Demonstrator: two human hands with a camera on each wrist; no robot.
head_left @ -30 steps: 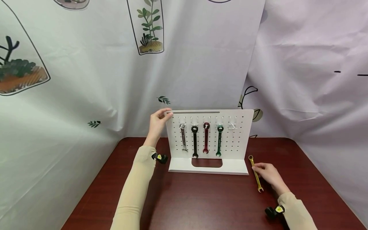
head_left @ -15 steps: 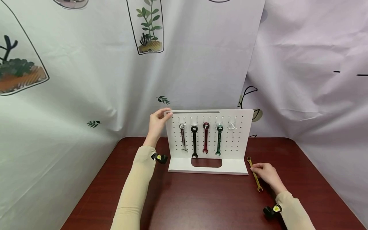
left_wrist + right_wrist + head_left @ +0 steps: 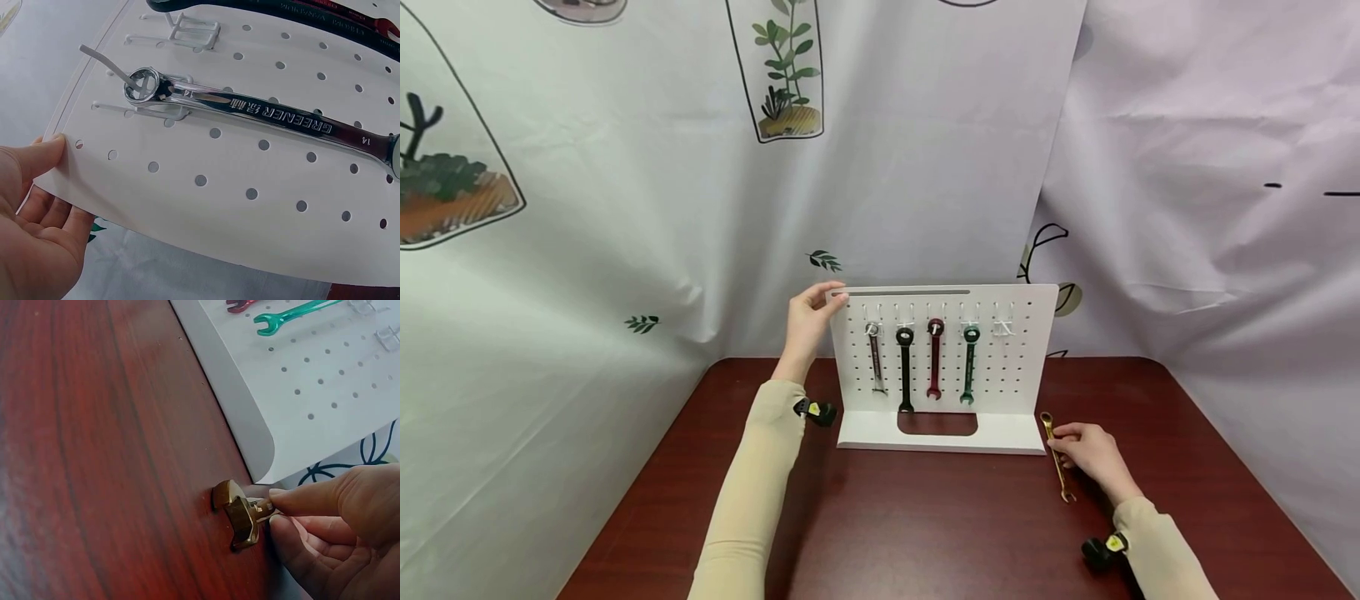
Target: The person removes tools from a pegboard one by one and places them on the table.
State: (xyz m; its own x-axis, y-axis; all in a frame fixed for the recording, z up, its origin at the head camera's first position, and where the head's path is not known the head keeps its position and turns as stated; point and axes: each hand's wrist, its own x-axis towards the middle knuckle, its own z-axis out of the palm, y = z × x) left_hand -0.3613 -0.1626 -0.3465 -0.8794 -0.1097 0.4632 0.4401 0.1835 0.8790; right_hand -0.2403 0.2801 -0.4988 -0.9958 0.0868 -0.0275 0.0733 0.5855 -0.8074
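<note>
My left hand [image 3: 808,321] pinches the upper left corner of a white pegboard stand [image 3: 1000,379], thumb in front and fingers behind. My right hand [image 3: 1092,454] pinches a gold combination wrench [image 3: 1056,458] by its shaft, just right of the stand's base. In the right wrist view the wrench's open end [image 3: 240,515] points toward the camera, close to the tabletop; whether it touches is unclear. On the board's hooks hang a silver wrench [image 3: 876,358], a black wrench [image 3: 906,371], a red wrench [image 3: 935,358] and a green wrench [image 3: 969,367]. The rightmost hook [image 3: 1003,328] carries nothing.
The stand rests on a dark red-brown wooden table [image 3: 925,525], with a cut-out in its base. Behind it hangs a white curtain [image 3: 925,167] printed with plants. Black cameras are strapped to both wrists.
My right hand has shifted slightly left with the gold wrench, which now stands a little steeper in the head view. The left hand keeps its hold on the board's corner.
</note>
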